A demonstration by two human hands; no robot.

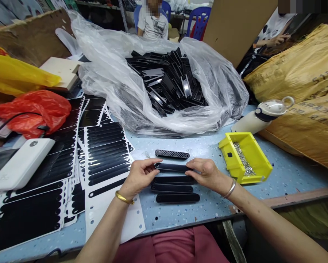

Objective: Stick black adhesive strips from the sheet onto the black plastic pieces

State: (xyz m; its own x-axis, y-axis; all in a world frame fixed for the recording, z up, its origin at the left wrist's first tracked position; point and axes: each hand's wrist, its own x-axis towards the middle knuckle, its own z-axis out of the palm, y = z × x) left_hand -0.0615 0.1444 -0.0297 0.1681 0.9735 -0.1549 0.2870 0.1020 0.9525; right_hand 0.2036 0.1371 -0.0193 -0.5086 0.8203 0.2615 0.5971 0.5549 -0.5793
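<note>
My left hand [138,176] and my right hand [206,174] pinch the two ends of a long black oval strip [171,167] just above the speckled blue table [207,208]. Below it lie three more black strips [177,197] in a row. A perforated black strip [172,154] lies just beyond my hands. Sheets of black oval stickers [106,153] lie to the left, the nearest under my left wrist.
A large clear plastic bag [120,84] of black parts sits behind. A yellow bin [258,153] of small metal screws stands at right, a white bottle [258,117] behind it. A white power bank [21,162] and red bag [35,111] lie left. Another person sits far back.
</note>
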